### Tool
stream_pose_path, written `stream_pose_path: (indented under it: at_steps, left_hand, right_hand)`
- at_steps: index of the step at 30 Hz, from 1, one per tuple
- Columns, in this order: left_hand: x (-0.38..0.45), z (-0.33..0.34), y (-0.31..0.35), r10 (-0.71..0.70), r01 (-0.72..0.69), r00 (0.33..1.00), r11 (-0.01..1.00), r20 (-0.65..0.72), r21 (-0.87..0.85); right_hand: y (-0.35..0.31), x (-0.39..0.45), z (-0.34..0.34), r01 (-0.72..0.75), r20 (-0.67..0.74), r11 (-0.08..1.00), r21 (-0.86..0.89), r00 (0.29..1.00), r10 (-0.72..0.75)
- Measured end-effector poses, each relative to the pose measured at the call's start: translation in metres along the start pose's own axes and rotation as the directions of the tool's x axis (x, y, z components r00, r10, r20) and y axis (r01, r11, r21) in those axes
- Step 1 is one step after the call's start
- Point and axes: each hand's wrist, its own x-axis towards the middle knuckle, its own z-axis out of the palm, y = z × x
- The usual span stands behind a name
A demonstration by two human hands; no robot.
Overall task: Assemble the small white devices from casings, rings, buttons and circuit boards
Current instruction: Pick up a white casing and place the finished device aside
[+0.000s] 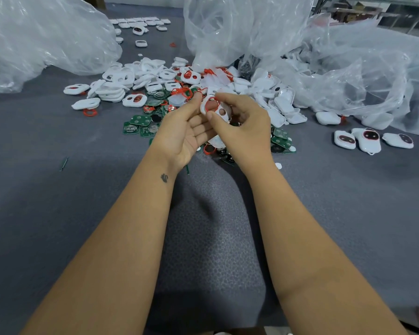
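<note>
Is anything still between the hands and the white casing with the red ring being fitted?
Nothing visible. Both the left hand and right hand already hold the white casing, fingers directly on it and the red ring.

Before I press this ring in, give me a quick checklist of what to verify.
1. Casing held by both hands: ok, left hand and right hand pinch it.
2. Red ring over an opening: ok.
3. Ring fully seated: cannot tell, fingers cover it.
4. Second opening free: ok.
5. Circuit boards within reach: ok.
6. Finished devices set apart: ok.
</note>
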Motion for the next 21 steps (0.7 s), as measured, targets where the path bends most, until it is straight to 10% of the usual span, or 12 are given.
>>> stream_pose_path:
  at_steps: [10,21]
  left_hand:
    - [-0.001,0.000,-0.002,0.034,-0.034,0.999,0.999,-0.027,0.009]
    - [0.002,-0.001,-0.004,0.050,-0.044,0.995,0.997,-0.089,0.061]
  right_hand:
    - [0.010,0.002,-0.001,0.269,0.043,0.931,-0.245,0.963,-0.267]
    - [0.010,0.002,0.000,0.152,0.063,0.981,-0.119,0.987,-0.146]
